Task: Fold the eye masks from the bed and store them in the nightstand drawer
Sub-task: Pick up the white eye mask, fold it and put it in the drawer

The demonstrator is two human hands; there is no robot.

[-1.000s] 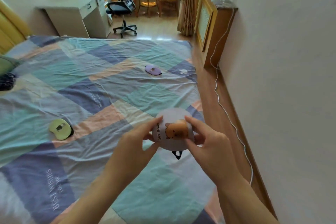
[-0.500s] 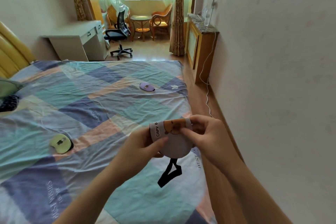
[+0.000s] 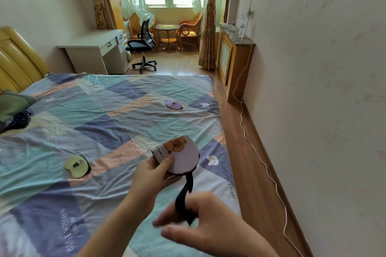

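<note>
My left hand [image 3: 153, 173] grips a folded pale lilac eye mask [image 3: 183, 157] printed with a brown capybara, held above the bed's near right part. Its black elastic strap [image 3: 184, 196] hangs down from the mask and loops around the fingers of my right hand [image 3: 200, 223], which is blurred below it. A folded green eye mask [image 3: 76, 166] lies on the patchwork bedspread [image 3: 100, 123] to the left. A folded purple eye mask [image 3: 173, 104] lies farther off near the bed's right edge. No nightstand is in view.
A green pillow [image 3: 12, 104] and a dark cloth lie at the bed's left by the yellow headboard [image 3: 16, 62]. A white cable [image 3: 257, 152] runs along the wood floor by the right wall. A wooden cabinet [image 3: 236, 58], white desk [image 3: 96, 48] and office chair [image 3: 142, 46] stand beyond.
My right hand let go of the mask's body and dropped down, drawing the black strap out below it. My left hand alone now holds the folded mask. The view tilted up.
</note>
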